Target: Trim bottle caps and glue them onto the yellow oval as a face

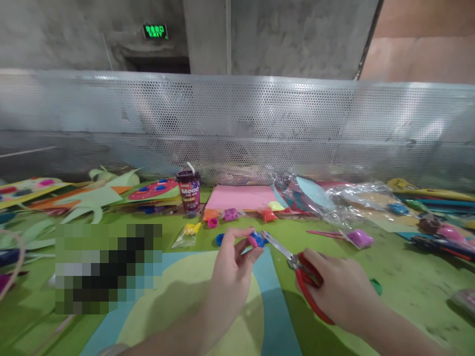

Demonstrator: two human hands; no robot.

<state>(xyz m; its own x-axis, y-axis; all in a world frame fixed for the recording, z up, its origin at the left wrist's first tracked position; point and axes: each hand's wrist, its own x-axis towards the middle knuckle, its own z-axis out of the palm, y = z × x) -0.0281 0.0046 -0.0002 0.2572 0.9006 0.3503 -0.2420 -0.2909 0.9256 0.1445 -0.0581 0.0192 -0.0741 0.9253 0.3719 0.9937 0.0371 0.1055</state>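
My left hand (233,262) pinches a small pink and blue piece (255,240) between thumb and fingers; its exact kind cannot be made out. In my right hand (334,287) is a pair of red-handled scissors (290,257), fingers around the loops. Their blades look nearly together and point left, with the tips close beside the blue part; whether they touch it is unclear. Below both hands lies a blue sheet (276,296) bearing a large pale yellow-green round shape (178,301). A small blue ring-like piece (220,240) rests left of my left hand's fingers.
A dark drink cup (189,193) with a straw stands behind. Pink paper (241,198), clay packets such as a yellow one (191,230) and a purple one (359,239), and crumpled plastic (356,193) line the green tabletop (401,291). A perforated metal panel (237,123) rises at the back.
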